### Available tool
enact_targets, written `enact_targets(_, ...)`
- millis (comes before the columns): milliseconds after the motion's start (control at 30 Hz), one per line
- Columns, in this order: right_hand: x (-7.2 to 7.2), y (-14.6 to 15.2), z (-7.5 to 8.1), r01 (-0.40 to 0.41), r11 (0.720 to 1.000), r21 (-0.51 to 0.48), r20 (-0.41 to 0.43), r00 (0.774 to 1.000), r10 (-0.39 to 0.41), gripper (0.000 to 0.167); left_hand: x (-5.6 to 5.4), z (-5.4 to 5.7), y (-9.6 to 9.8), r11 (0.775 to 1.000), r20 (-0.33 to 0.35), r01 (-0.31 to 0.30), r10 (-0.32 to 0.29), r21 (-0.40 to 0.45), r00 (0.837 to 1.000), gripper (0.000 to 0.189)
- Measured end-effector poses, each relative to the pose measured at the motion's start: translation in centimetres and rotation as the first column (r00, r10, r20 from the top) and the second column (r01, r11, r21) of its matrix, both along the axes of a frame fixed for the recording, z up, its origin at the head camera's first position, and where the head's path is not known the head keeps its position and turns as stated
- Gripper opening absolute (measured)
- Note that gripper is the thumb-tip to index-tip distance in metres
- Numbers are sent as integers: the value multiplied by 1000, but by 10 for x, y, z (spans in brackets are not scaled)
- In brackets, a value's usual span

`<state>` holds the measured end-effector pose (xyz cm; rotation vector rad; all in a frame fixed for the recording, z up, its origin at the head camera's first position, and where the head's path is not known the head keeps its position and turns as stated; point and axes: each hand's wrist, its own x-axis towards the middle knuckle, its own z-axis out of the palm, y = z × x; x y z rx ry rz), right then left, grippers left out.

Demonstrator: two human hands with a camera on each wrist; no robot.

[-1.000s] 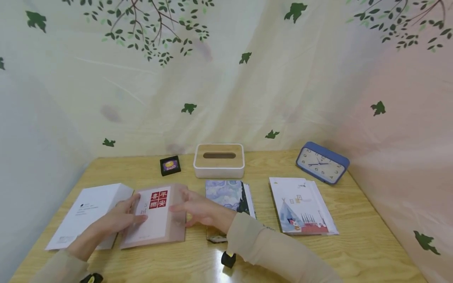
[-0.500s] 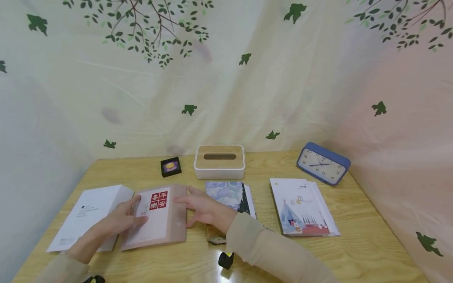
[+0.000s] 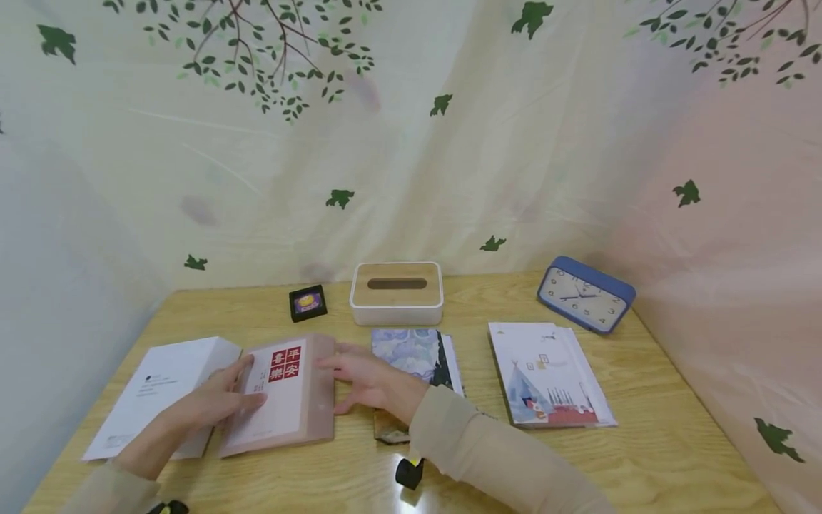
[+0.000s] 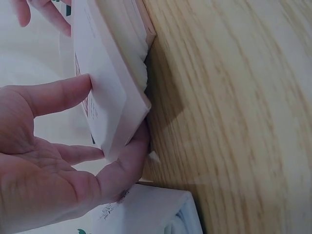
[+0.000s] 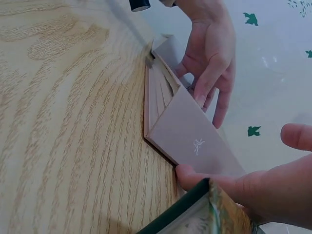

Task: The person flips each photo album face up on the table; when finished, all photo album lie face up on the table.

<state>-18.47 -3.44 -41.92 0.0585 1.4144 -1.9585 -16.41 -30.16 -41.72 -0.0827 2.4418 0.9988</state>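
Observation:
A pale pink book (image 3: 277, 417) with a red block of white characters lies at the left of the table in the head view. My left hand (image 3: 215, 401) grips its left edge; in the left wrist view the thumb (image 4: 66, 93) presses the cover and a finger curls under the slightly raised edge. My right hand (image 3: 379, 380) is at the book's right side with its fingers spread. One fingertip (image 5: 184, 173) touches the spine's low edge in the right wrist view, while another digit (image 5: 296, 136) stays lifted apart from the book.
A white book (image 3: 157, 382) lies left, a painted-cover book (image 3: 406, 350) lies partly under my right wrist, and a tent-picture book (image 3: 546, 385) lies right. Behind stand a tissue box (image 3: 397, 294), a small black-framed picture (image 3: 307, 303) and a blue clock (image 3: 586, 296).
My right hand's fingers have drawn back a little from the pink book's cover toward its right edge. The left hand keeps its hold, and the book lies in nearly the same place.

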Motion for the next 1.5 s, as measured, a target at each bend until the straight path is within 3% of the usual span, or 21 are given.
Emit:
enact_targets(433,1,-1,-4,-24,999,-46,6,1000,24,59,1,5,2,995,59,-16,10,101,998,103)
enact_targets(900,10,0,14,6,999,36,-54,999,-4,67,1,14,12,968,150,-64,28,244,988,99)
enact_targets(1200,9,3,28,-25,1000,5,-109,994,25,60,1,11,13,911,169,-104,39,398,985,88)
enact_targets(1267,8,5,29,-30,1000,-9,-114,993,28,61,1,9,14,886,182,-120,41,447,982,87)
enact_targets(1367,8,6,30,-8,999,-34,-118,993,4,61,0,6,17,831,216,-160,49,532,975,85)
enact_targets(1500,13,4,32,31,997,-75,-121,992,-39,55,0,3,19,786,232,-166,29,596,972,83)
